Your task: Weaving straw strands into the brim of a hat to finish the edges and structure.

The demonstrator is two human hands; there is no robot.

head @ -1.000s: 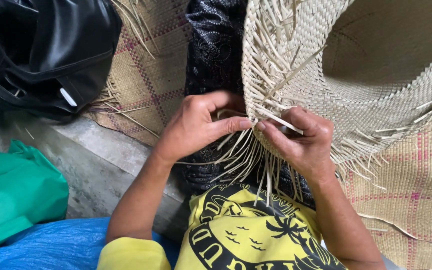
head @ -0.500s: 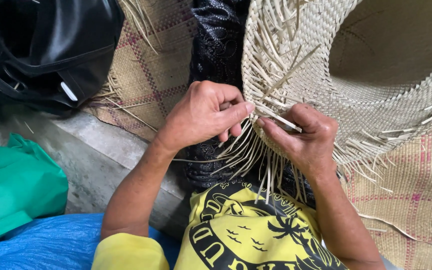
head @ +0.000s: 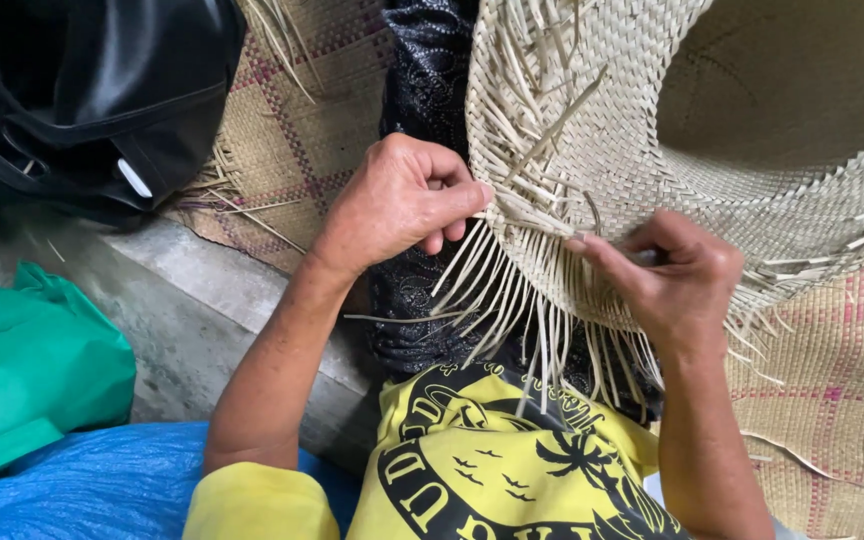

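Observation:
A pale woven straw hat (head: 752, 120) lies brim-out in front of me, its hollow crown at the upper right. Loose straw strips (head: 522, 300) hang from the unfinished brim edge over my lap. My left hand (head: 402, 200) pinches strips at the brim's left edge between thumb and fingers. My right hand (head: 672, 275) grips the brim edge a little to the right, fingers curled over the weave and holding strips.
A black bag (head: 92, 100) sits at the upper left. A green cloth (head: 22, 370) and blue plastic sheet (head: 82, 490) lie at the lower left on a concrete step (head: 182, 310). A woven mat with pink lines (head: 842, 400) spreads beneath. My yellow printed shirt (head: 472, 470) fills the bottom.
My hands have moved apart along the brim: the left pulled a strip leftward, the right shifted to the right along the edge. The hat has turned slightly.

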